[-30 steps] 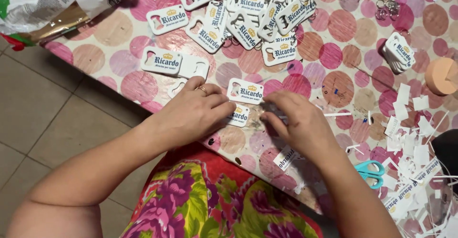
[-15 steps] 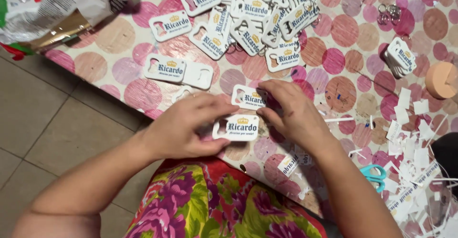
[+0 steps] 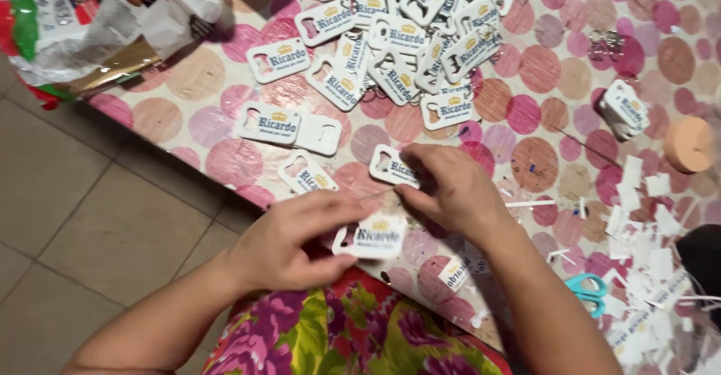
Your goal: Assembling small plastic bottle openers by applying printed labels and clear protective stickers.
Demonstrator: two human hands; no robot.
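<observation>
White bottle-opener tag (image 3: 373, 236) pinched in left hand (image 3: 289, 243) fingers, right hand (image 3: 454, 189) at one o'clock, fingertips narrowed on another tag (image 3: 390, 168).

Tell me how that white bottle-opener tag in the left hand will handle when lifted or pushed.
The white tag probably stays stiff: it juts flat past the left hand, pinched at one end, without drooping. It looks light, since fingertips alone carry it. Flat like the others in the pile, it should slide rather than roll on the dotted tablecloth.
</observation>
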